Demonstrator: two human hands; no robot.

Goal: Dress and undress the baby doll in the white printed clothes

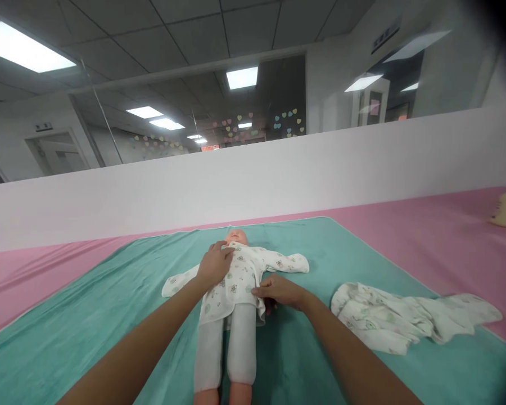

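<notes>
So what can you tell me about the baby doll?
The baby doll lies face-up on a teal towel, arms spread out. Its head and lower legs look like smooth pink plastic. It wears a white printed gown, and pale grey sleeves cover its thighs. The person's left hand rests on its chest; the right hand touches the gown's side.

Looks like an infant-care training room, institutional, not a home. Evidence: baby manikin [241, 349] on a teal towel [88, 337], on a long pink-covered table [409, 239]. Behind it, a white partition [236, 191] topped by a glass panel [274, 95]. Drop ceiling with panel lights [23, 46], paper hearts [289, 121] on the far wall, signs over doorways [43, 127].
</notes>
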